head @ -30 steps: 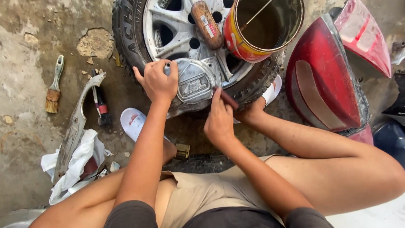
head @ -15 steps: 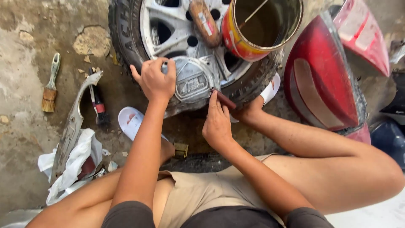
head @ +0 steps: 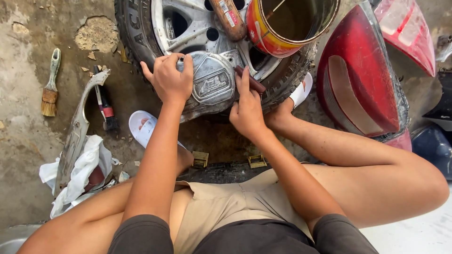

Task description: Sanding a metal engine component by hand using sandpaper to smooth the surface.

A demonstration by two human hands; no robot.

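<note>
Midway, cover (head: 213,84) is gripped by left hand (head: 170,77), sandpaper (head: 250,80) pinched in right hand (head: 246,110); surface largely dull.

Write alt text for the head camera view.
A seated person's left hand steadies a grey metal cover on a wheel lying flat, while the right hand presses a brown block against its edge. A paint can stands on the wheel.

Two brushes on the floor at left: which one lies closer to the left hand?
The dark brush with the red band, beside the bent grey metal strip. The pale-handled brush with tan bristles lies farther out from the left hand.
</note>
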